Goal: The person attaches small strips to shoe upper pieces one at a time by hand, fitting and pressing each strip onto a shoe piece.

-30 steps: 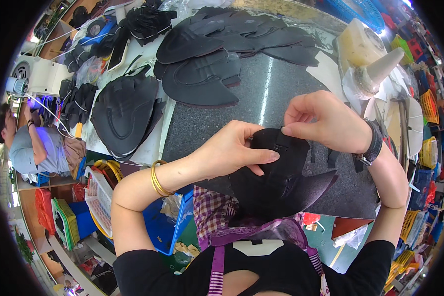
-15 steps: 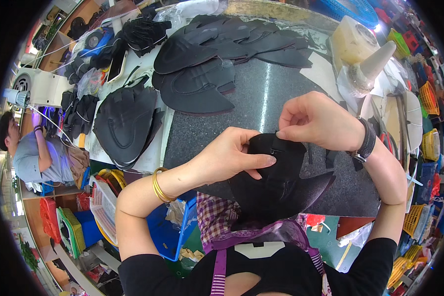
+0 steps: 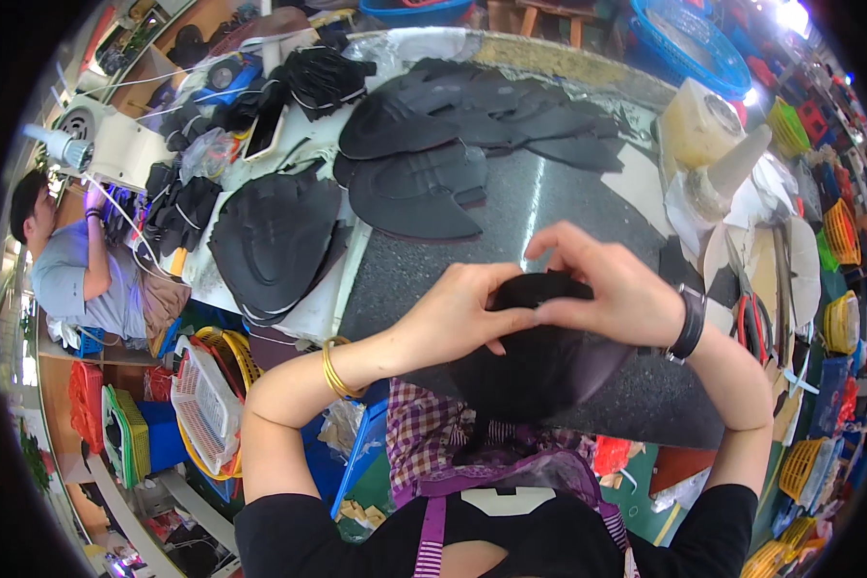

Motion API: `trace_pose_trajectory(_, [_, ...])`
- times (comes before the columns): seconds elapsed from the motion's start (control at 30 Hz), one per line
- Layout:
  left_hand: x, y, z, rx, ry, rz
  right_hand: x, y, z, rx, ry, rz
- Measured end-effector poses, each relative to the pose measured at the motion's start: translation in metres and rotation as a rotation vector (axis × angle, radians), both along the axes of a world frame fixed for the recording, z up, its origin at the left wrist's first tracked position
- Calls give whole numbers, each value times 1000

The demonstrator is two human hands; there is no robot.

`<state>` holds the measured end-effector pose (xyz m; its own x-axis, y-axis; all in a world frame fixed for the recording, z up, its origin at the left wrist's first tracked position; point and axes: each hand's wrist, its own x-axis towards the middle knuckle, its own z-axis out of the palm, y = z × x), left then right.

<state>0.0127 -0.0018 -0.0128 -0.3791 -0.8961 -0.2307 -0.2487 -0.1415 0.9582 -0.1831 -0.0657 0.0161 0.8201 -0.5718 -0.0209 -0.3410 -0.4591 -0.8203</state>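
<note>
A black shoe upper (image 3: 525, 376) is held up near my body, over the front edge of the table. My left hand (image 3: 458, 306) pinches its top rim, thumb on the near face and fingers behind. My right hand (image 3: 615, 294) grips the same rim from the other side, its thumb close to the left thumb. The rim curves between both hands, and the upper's lower part is dark and blurred. On the left lies a stack of black uppers (image 3: 275, 236) with stitched curved lines. More uppers (image 3: 414, 188) overlap in a row along the far side.
Scissors (image 3: 753, 323) with red and black handles lie at the right. Beyond them a pale cone (image 3: 732, 173) leans by a yellowish container (image 3: 696, 120). A phone (image 3: 265, 130) and black bundles are at the far left. A co-worker (image 3: 77, 270) sits by a machine (image 3: 116, 140).
My right hand has come down and closer to my left, thumbs now nearly meeting. The upper's top edge, flatter before, is now bent into a curve. The whole view has shifted slightly.
</note>
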Motion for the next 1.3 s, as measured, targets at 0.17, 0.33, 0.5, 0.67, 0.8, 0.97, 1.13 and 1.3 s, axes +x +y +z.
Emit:
trace_pose_trajectory(0.17, [15, 10, 22, 39, -141, -22, 8, 2, 1, 144, 82, 9])
trace_pose_trajectory(0.33, [158, -14, 68, -148, -492, 419, -35, -19, -3, 182, -98, -148])
trace_pose_trajectory(0.5, [241, -53, 5, -734, -1389, 336, -58, -32, -21, 376, -159, -348])
trace_pose_trajectory(0.67, [142, -201, -35, -1046, -1100, 177, -54, -38, -27, 211, -108, -273])
trace_pose_trajectory(0.8, [177, -255, -87, -885, -1070, 188, -73, -43, -25, -61, 34, -305])
trace_pose_trajectory(0.97, [131, -234, -48, -622, -1067, 42, -137, -26, -34, -105, 253, -250])
trace_pose_trajectory(1.13, [114, -183, -21, -702, -1061, 237, -127, -17, -41, -415, 250, 136])
trace_pose_trajectory(1.3, [52, -103, 37, -210, -474, 95, -138, -18, -50, -327, 306, 108])
